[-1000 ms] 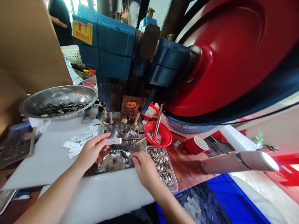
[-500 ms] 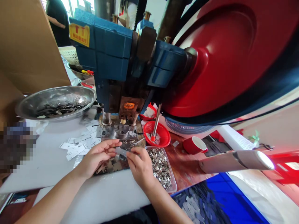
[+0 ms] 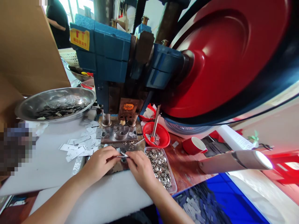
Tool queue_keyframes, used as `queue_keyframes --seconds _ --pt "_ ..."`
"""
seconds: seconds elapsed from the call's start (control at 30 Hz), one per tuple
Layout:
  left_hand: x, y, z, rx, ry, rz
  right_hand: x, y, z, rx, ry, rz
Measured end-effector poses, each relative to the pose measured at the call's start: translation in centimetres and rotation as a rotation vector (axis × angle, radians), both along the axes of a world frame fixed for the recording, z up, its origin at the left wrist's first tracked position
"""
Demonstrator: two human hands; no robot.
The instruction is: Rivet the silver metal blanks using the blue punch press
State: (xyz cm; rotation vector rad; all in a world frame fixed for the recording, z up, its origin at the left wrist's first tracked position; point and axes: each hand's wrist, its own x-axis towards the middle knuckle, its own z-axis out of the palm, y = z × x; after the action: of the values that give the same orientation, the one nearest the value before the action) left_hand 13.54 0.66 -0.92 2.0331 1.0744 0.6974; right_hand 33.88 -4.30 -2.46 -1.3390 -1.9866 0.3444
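Between my two hands is a small flat metal plate (image 3: 122, 155), seen nearly edge-on. The fingers of my left hand (image 3: 102, 161) are closed on its left end. My right hand (image 3: 141, 166) pinches the other end, so both hands hold it in front of the press. Just beyond them stands the press die (image 3: 121, 133) on its steel base, under the blue press (image 3: 112, 56). Small metal bits lie scattered at the die's front edge. A clear plastic box (image 3: 173, 183) full of small shiny metal pieces sits right beside my right hand.
Loose metal plates (image 3: 78, 147) lie left of the press, near a steel bowl (image 3: 23, 107) of dark strips. To the right are a red basket (image 3: 168, 137), a red mug (image 3: 190, 146), a lamp (image 3: 219, 163) and a blue bin (image 3: 229, 193). A big red flywheel (image 3: 224, 62) overhangs.
My left hand has closed its fingers on the plate, where they were spread beside it before. The plate has tipped from flat-facing to nearly edge-on, slightly nearer me.
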Motion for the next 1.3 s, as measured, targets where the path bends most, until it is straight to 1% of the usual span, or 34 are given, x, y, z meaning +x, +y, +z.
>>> queue_keyframes --seconds 0.07,0.17,0.23,0.33,0.43,0.5,0.67,0.73,0.8,0.9,0.97,1.03,1.17,1.3 --pt "-0.1 0.1 -0.1 0.005 0.059 -0.002 0.8 0.8 0.2 -0.063 -0.037 -0.067" --pt "-0.3 0.2 -0.5 0.005 0.083 0.059 1.9 2.6 0.5 -0.119 -0.137 -0.174" --pt "-0.4 0.3 -0.8 0.008 0.078 0.084 2.1 4.0 0.8 -0.142 -0.248 -0.187" --pt "-0.4 0.4 -1.1 0.032 0.067 0.089 1.6 5.5 1.1 -0.163 -0.442 -0.180" --pt "-0.5 0.5 -1.2 0.040 0.083 0.084 0.8 6.1 1.0 -0.185 -0.582 -0.189" --pt "-0.6 0.5 -1.2 0.037 0.101 0.080 0.4 6.1 0.7 -0.188 -0.611 -0.208" --pt "-0.5 0.6 -1.0 0.053 0.102 0.089 -0.1 5.8 0.0 -0.190 -0.554 -0.291" --pt "-0.5 0.7 -1.0 0.059 0.080 0.099 -0.2 5.7 0.0 -0.190 -0.502 -0.297" --pt "-0.6 0.7 -1.0 0.064 0.050 0.118 -0.1 5.7 0.2 -0.181 -0.402 -0.279" --pt "-0.7 0.9 -1.1 0.053 0.031 0.168 0.1 6.3 1.0 -0.133 -0.165 -0.239" --pt "-0.8 0.9 -1.1 0.024 0.045 0.202 0.1 7.3 1.6 -0.083 -0.020 -0.217" --pt "-0.7 1.0 -1.1 0.000 0.056 0.221 -0.2 8.8 2.1 -0.058 0.053 -0.190" --pt "-0.7 1.1 -1.2 -0.027 0.037 0.255 -1.5 12.0 2.3 -0.127 0.065 -0.174" --pt "-0.7 1.3 -1.2 -0.087 0.000 0.285 -2.3 13.9 2.0 -0.169 0.078 -0.165"
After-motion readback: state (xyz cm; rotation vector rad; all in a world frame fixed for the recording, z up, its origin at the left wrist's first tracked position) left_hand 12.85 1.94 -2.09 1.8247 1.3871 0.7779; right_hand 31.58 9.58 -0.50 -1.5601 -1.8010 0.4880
